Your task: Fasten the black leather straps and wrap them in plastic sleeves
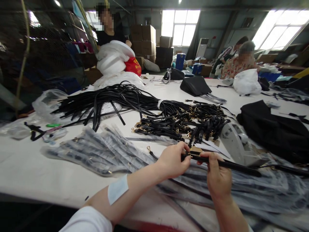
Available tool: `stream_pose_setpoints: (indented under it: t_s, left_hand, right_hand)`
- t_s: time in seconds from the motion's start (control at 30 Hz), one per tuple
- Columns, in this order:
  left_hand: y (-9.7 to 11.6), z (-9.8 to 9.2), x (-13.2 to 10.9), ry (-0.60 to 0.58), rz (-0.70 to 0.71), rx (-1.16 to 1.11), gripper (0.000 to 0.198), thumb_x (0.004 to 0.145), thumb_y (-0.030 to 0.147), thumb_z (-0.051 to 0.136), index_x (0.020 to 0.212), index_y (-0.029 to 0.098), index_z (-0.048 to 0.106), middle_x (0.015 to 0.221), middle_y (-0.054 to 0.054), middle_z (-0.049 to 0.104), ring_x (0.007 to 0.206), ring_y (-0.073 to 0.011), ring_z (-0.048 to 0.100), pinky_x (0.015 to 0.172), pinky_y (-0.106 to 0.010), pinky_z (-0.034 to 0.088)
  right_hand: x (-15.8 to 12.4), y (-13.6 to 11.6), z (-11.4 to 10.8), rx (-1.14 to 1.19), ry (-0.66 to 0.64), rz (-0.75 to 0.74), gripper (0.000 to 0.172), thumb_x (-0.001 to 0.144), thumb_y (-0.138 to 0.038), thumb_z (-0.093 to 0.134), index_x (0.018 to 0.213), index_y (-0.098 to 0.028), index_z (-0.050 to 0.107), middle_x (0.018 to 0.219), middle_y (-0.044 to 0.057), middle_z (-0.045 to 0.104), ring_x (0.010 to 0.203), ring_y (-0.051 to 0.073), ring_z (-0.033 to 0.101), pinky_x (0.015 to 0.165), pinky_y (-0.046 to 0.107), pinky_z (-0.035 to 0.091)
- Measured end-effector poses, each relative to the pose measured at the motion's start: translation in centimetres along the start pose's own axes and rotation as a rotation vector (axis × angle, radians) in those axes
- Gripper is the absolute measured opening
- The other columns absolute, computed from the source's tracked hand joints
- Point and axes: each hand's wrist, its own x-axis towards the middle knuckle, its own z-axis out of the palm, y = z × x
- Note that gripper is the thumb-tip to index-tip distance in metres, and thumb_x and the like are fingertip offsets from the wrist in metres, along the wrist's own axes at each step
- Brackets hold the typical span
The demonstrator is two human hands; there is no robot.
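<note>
Near the table's front, my left hand (pixel 175 160) pinches the buckle end of a black strap (pixel 238 167). Just to its right, my right hand (pixel 218 175) grips the same strap between thumb and fingers, and the strap's free end runs out to the right. A gold clip (pixel 148 149) on a thin black cord lies left of my left hand. Straps in clear plastic sleeves (pixel 96 151) lie under and beside both forearms. Behind my hands is a heap of black straps with gold clips (pixel 178 124).
A long bundle of black straps (pixel 116 96) lies at the back left. A grey-white dispenser (pixel 238 145) and black fabric (pixel 275 129) stand at the right. A black bag (pixel 195 85) is farther back. Several people are beyond the white table (pixel 31 170).
</note>
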Motion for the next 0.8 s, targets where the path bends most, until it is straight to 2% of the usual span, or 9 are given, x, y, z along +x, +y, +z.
stream_pose_setpoints:
  t_s: [0.27,0.43,0.53,0.63,0.73,0.8]
  left_hand:
    - [0.6,0.5,-0.7,0.028,0.016,0.093,0.025,0.08,0.027,0.055,0.105,0.023,0.056,0.072,0.0,0.065,0.065,-0.0198,0.06,0.061,-0.029,0.041]
    - [0.3,0.8,-0.4,0.015,0.005,0.093,0.025,0.079,0.024,0.053,0.104,0.021,0.056,0.076,-0.002,0.066,0.066,-0.0201,0.061,0.062,-0.03,0.044]
    - [0.1,0.5,-0.3,0.002,0.044,0.031,0.027,0.081,0.026,0.054,0.108,0.02,0.055,0.08,-0.003,0.067,0.067,-0.0191,0.061,0.064,-0.03,0.045]
    - [0.0,0.3,-0.2,-0.077,0.08,-0.072,0.035,0.077,0.03,0.064,0.109,0.018,0.055,0.084,-0.004,0.068,0.071,-0.0187,0.061,0.063,-0.027,0.046]
    - [-0.2,0.4,0.0,-0.127,0.089,-0.121,0.026,0.075,0.026,0.068,0.099,0.018,0.062,0.086,-0.004,0.07,0.075,-0.0177,0.062,0.064,-0.025,0.046]
    - [-0.4,0.6,0.1,-0.127,0.089,-0.104,0.018,0.077,0.025,0.066,0.094,0.019,0.067,0.085,-0.003,0.071,0.075,-0.0173,0.063,0.065,-0.025,0.047]
  right_hand:
    - [-0.3,-0.9,0.4,-0.222,-0.061,-0.147,0.022,0.097,-0.034,0.051,0.09,-0.021,0.068,0.072,0.001,0.066,0.065,0.017,0.063,0.066,0.031,0.05]
    - [-0.7,-0.7,0.8,-0.262,-0.132,-0.214,0.019,0.096,-0.028,0.052,0.094,-0.023,0.07,0.087,0.003,0.072,0.081,0.02,0.067,0.072,0.031,0.052]
    - [-0.5,-0.7,0.6,-0.205,-0.113,-0.18,0.022,0.098,-0.031,0.049,0.096,-0.024,0.07,0.093,0.004,0.071,0.091,0.022,0.065,0.081,0.035,0.05]
    - [0.1,-0.9,0.2,-0.032,0.005,-0.119,0.02,0.097,-0.033,0.05,0.102,-0.023,0.067,0.096,0.005,0.067,0.093,0.023,0.062,0.087,0.039,0.046]
    - [0.5,-1.4,-0.3,0.17,0.054,-0.069,0.022,0.096,-0.037,0.052,0.11,-0.024,0.064,0.081,0.001,0.062,0.075,0.018,0.056,0.08,0.036,0.043]
    - [0.4,-1.7,-0.5,0.217,-0.012,-0.065,0.037,0.095,-0.05,0.048,0.114,-0.022,0.063,0.071,-0.001,0.054,0.066,0.017,0.048,0.072,0.033,0.04]
